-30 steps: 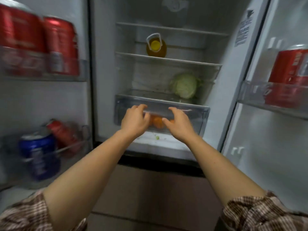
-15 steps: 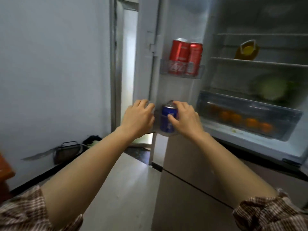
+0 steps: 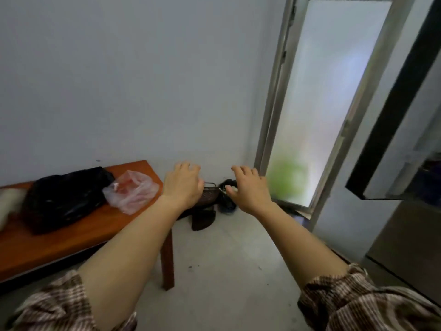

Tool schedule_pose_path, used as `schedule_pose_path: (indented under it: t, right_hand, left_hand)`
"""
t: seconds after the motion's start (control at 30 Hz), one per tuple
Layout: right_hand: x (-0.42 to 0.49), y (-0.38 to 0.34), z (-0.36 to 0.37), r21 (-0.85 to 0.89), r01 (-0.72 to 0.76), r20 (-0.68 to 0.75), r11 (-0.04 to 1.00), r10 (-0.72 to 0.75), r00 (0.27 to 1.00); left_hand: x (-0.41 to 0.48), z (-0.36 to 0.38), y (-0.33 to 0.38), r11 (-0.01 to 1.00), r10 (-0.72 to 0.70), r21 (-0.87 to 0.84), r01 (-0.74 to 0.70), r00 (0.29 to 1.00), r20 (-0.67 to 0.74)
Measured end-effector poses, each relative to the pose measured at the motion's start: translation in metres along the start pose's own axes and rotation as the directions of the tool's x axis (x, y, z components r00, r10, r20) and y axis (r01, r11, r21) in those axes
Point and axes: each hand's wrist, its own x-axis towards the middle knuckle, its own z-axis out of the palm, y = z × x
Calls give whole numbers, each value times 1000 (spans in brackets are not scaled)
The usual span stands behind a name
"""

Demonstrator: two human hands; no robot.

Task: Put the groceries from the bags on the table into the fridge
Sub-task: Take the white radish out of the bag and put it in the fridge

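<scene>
While both arms reach out ahead at mid-height, the left hand [image 3: 182,186] and the right hand [image 3: 250,187] are spread, fingers loosely splayed, and carry nothing. They hang in the air above the floor, just past the near end of the wooden worktop [image 3: 71,240], and touch none of the groceries.

On that worktop lie the bags. A black plastic bag [image 3: 62,199] sits slumped and bulky toward the wall, and just beside it, toward the worktop's end, lies a thin translucent pink bag [image 3: 132,192], crumpled, with something pale inside that cannot be made out. A pale blurred shape [image 3: 9,201] shows at the far left edge; what it is cannot be told. The fridge door [image 3: 393,130] juts into view at the right, open, well apart from the bags.

By my reading, this is the return leg: empty hands heading for the worktop to fetch the next item. The pink bag is nearest the left hand, so the next move calls for a swing leftward and down, opening the bag's mouth with one hand while the other reaches in. Thin film like that will likely collapse and cling, so pinching an edge first seems wise.

A dark basket and other dark things [image 3: 210,199] sit on the floor in the corner.
</scene>
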Motion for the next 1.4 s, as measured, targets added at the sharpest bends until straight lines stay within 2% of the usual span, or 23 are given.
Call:
schedule_pose_path:
  t: [0.2, 0.5, 0.8, 1.07, 1.17, 1.23, 1.3, 1.4]
  right_hand:
    - [58, -127, 72, 28, 147, 133, 989, -150, 980]
    - [157, -290, 171, 127, 348, 147, 929, -365, 919]
    - [259, -427, 263, 201, 452, 257, 869, -492, 832]
    - [284, -533, 326, 271, 530, 324, 803, -595, 736]
    - [286, -575, 348, 292, 556, 346, 778, -628, 697]
    - [287, -607, 364, 303, 563, 350, 769, -640, 684]
    - [289, -640, 381, 313, 556, 355, 770, -638, 683]
    - [290, -692, 404, 338, 474, 424, 813, -581, 695]
  left_hand:
    - [-18, 2, -147, 962, -271, 23, 271, 963, 11]
    - [-4, 17, -336, 882, -466, 62, 467, 884, -28]
    - [14, 35, -518, 816, -571, 74, 573, 820, -49]
    - [-12, 42, -645, 735, -667, 94, 672, 741, -79]
    - [-27, 43, -707, 740, -655, 114, 663, 748, -107]
    - [-38, 45, -758, 743, -648, 163, 649, 759, -70]
    - [-46, 45, -804, 717, -676, 236, 656, 737, 3]
    - [-55, 45, -857, 751, -648, 270, 602, 750, 131]
